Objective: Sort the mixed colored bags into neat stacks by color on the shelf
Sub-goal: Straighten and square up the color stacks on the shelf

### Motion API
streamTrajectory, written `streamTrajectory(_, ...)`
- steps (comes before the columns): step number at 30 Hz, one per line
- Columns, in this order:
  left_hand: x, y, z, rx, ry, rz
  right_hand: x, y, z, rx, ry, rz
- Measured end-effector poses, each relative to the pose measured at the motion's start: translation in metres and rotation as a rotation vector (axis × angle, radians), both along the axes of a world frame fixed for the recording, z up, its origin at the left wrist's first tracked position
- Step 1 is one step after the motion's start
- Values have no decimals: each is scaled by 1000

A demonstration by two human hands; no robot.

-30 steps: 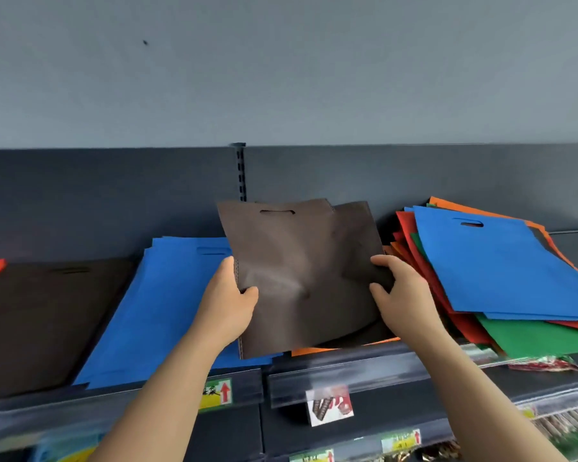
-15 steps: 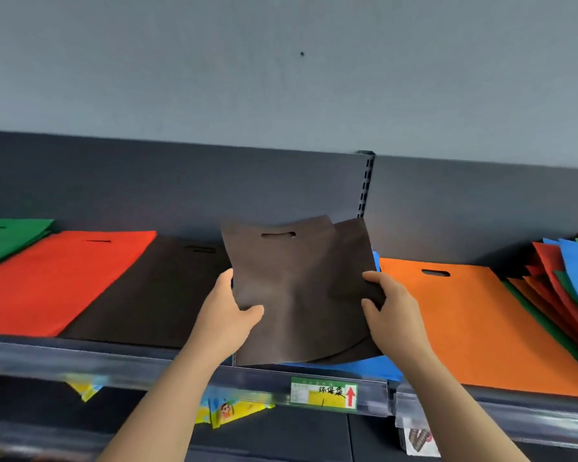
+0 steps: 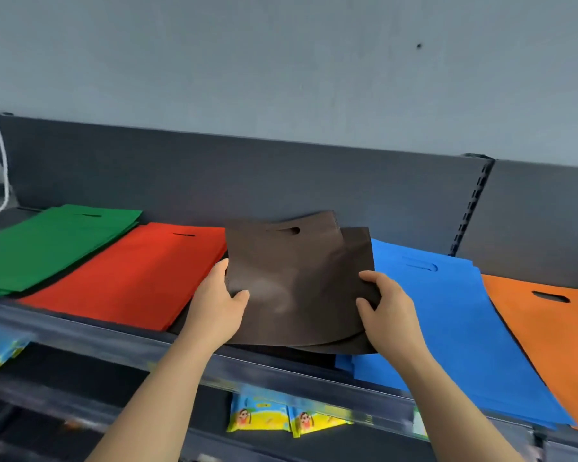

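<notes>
fingers [image 3: 368, 278] of left hand [image 3: 217, 310] and right hand [image 3: 390, 310] pinch brown bags [image 3: 297, 271] above shelf [image 3: 114, 340].

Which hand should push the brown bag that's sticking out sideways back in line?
Probably the right hand: it grips the brown bags on the side where the back one pokes out, over the blue stack. The left hand holds the opposite edge, beside the red stack.
</notes>
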State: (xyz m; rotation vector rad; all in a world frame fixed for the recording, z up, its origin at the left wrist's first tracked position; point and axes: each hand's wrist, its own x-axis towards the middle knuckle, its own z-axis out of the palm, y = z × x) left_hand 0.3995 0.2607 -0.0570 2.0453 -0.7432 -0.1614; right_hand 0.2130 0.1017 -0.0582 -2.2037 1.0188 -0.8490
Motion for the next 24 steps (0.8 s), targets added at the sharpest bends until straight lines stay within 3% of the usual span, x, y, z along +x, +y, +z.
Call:
streamTrajectory(8, 78, 18, -11, 231, -65, -106, 60, 38, -16, 38, 131, -115)
streamTrajectory(17, 93, 12, -18, 491, -304, -194, 73, 52, -18, -95, 652, -247)
streamTrajectory(20, 93, 11, -16, 528, -491, -196, 70, 51, -17, -129, 652, -233)
streamTrajectory(24, 80, 2, -8, 403, -595, -282, 63, 51, -11, -197, 534, -230)
